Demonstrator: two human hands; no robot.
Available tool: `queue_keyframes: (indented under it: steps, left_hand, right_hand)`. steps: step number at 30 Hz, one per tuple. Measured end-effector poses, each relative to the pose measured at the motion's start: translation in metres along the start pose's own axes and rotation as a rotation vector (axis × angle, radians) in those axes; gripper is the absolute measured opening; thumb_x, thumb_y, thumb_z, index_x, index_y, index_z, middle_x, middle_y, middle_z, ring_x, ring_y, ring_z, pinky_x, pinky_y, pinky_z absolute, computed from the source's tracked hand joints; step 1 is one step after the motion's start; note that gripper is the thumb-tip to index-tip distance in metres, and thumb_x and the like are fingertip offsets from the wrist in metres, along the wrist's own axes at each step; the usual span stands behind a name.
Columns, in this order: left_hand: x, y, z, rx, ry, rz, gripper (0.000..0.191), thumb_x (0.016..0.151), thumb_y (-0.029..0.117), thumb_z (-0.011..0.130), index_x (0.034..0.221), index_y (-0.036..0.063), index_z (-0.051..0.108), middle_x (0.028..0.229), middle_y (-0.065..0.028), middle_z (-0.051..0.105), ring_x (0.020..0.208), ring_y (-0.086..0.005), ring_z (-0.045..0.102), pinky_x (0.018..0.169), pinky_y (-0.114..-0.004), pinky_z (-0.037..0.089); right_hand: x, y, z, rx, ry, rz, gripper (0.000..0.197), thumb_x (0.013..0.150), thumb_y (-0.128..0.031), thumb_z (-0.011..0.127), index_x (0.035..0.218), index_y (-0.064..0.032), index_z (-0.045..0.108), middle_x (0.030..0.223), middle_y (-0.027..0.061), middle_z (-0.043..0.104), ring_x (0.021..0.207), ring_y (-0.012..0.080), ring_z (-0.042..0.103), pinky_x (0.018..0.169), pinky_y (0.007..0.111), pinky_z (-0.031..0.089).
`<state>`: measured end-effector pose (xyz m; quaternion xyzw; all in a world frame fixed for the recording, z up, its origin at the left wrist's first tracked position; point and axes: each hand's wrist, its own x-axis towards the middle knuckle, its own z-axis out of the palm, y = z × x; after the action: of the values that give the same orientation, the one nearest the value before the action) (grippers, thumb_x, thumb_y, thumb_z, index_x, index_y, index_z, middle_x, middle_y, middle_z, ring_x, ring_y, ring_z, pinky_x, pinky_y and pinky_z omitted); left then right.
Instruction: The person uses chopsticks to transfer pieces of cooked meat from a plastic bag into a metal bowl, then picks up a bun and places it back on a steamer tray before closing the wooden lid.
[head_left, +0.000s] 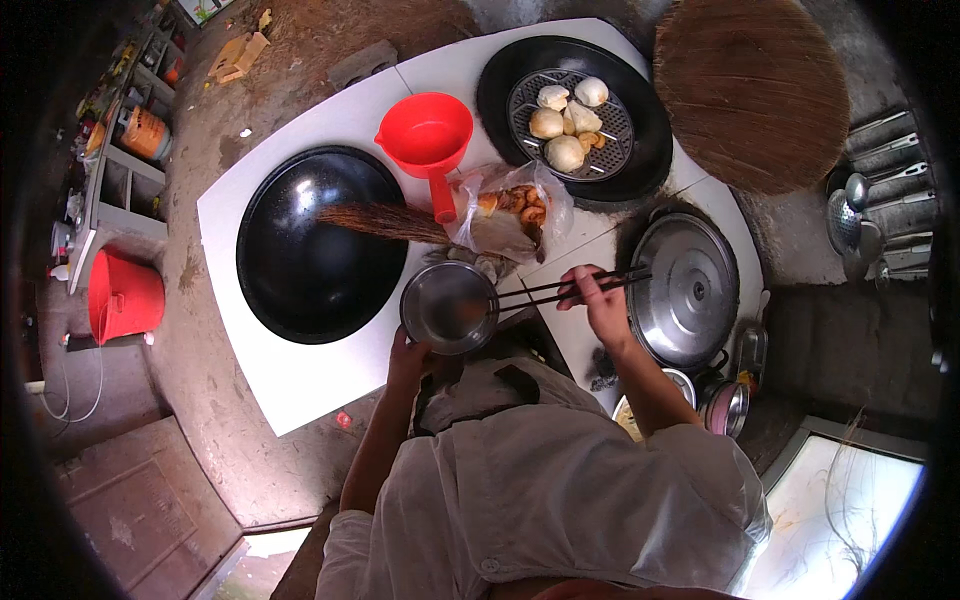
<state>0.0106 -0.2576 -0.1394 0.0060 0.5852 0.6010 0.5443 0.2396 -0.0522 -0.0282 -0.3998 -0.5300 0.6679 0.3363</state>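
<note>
My left hand (410, 358) grips the near rim of a round metal bowl (448, 306), tilted towards me at the stove's front edge. A blurred orange-brown patch shows inside it; what that is, I cannot tell. Dark chopsticks (536, 298) are in my right hand (598, 301), their tips at the bowl's right rim. Just beyond the bowl lie a bristle brush (382, 222) and a clear plastic bag (517, 214) with orange-brown food pieces in it. The brush's bristles reach over the rim of a black wok (315, 255).
A red ladle (427, 131) stands behind the bag. Pale buns (564, 154) sit on a steamer rack (611, 161) in a second wok. A metal lid (686, 300) covers a pot at right. Ladles (855, 191) hang on the right wall. A red bucket (127, 296) is at left.
</note>
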Motion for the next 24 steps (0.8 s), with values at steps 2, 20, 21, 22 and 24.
queue_keyframes:
  steps: [2, 20, 21, 22, 24]
  left_hand:
    - [-0.002, 0.009, 0.007, 0.05, -0.051, -0.009, 0.049, 0.074, 0.007, 0.059, 0.118, 0.0044, 0.038, 0.088, -0.0096, 0.058, 0.071, -0.016, 0.059, 0.056, -0.028, 0.05]
    - [-0.01, 0.017, 0.034, 0.187, -0.109, 0.004, 0.053, 0.081, 0.01, 0.056, 0.128, 0.0099, 0.032, 0.104, -0.0128, 0.057, 0.084, -0.0195, 0.06, 0.067, -0.03, 0.051]
    - [-0.01, 0.016, 0.037, 0.183, -0.104, 0.004, 0.053, 0.081, 0.01, 0.056, 0.128, 0.0099, 0.032, 0.104, -0.0128, 0.057, 0.084, -0.0195, 0.06, 0.067, -0.03, 0.051]
    - [-0.01, 0.015, 0.042, 0.14, -0.113, -0.009, 0.054, 0.08, 0.01, 0.056, 0.129, 0.0092, 0.031, 0.105, -0.0134, 0.057, 0.086, -0.0206, 0.06, 0.069, -0.031, 0.051]
    - [-0.008, 0.013, 0.047, 0.098, -0.121, -0.022, 0.056, 0.08, 0.009, 0.056, 0.129, 0.0084, 0.03, 0.106, -0.0139, 0.056, 0.088, -0.0216, 0.059, 0.071, -0.032, 0.051]
  right_hand:
    - [0.001, -0.007, 0.003, -0.017, 0.029, -0.019, 0.036, 0.091, -0.03, 0.046, 0.083, 0.0044, 0.056, 0.069, 0.0126, 0.058, 0.053, 0.0192, 0.057, 0.051, 0.028, 0.048]
    - [0.147, 0.034, -0.031, -0.281, 0.445, -0.286, 0.038, 0.089, -0.026, 0.05, 0.071, 0.0062, 0.058, 0.059, 0.009, 0.058, 0.046, 0.0153, 0.058, 0.043, 0.027, 0.047]
    - [0.144, 0.034, -0.035, -0.135, 0.521, -0.232, 0.038, 0.09, -0.027, 0.049, 0.071, 0.0054, 0.057, 0.061, 0.009, 0.059, 0.046, 0.0155, 0.057, 0.043, 0.027, 0.048]
    - [0.142, 0.033, -0.04, 0.051, 0.528, -0.235, 0.037, 0.091, -0.028, 0.047, 0.074, 0.0042, 0.055, 0.064, 0.0091, 0.058, 0.046, 0.016, 0.057, 0.044, 0.026, 0.05]
    - [0.135, 0.028, -0.048, -0.012, 0.532, -0.232, 0.035, 0.09, -0.027, 0.048, 0.075, 0.0045, 0.055, 0.064, 0.0079, 0.057, 0.045, 0.0148, 0.056, 0.043, 0.026, 0.049]
